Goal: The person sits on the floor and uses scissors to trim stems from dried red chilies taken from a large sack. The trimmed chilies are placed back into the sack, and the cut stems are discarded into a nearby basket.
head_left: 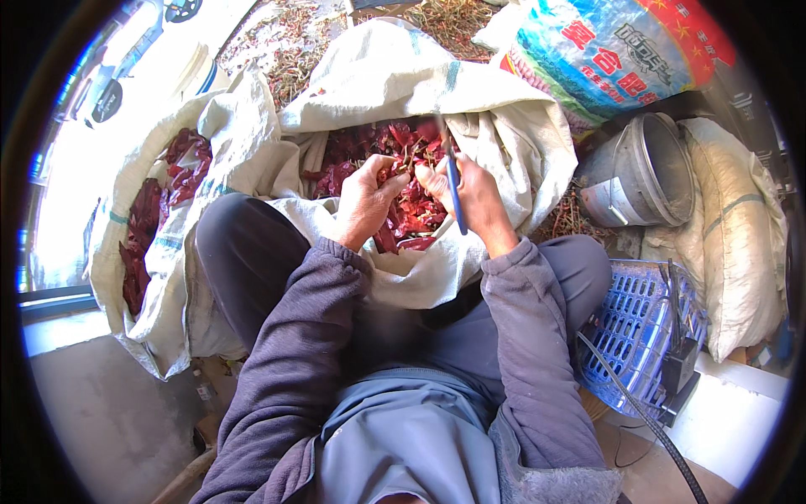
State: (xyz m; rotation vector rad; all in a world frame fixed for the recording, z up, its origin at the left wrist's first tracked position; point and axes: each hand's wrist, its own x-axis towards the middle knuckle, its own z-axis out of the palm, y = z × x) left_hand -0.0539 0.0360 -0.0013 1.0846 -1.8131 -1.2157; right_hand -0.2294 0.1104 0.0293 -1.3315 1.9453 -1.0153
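An open white woven sack (403, 88) lies between my knees, with dried red chili peppers (415, 211) inside. Over them, my left hand (368, 198) pinches the stem end of a dried chili (403, 165) between thumb and fingers. Close to its right, my right hand (469, 198) grips a tool with a blue handle (453, 189); its narrow upper part is blurred and points away from me, so its kind is unclear. The right thumb and a finger are near the same stems. At the left, a second woven sack (217, 135) holds more dried chilies (145, 220).
At the right stand a grey bucket (614, 176), a full woven sack (733, 233) and a blue plastic basket (630, 327) with a black cable (655, 422) beside it. A printed fertilizer sack (604, 57) lies at the upper right. Loose stems (447, 25) cover the ground beyond the open sack.
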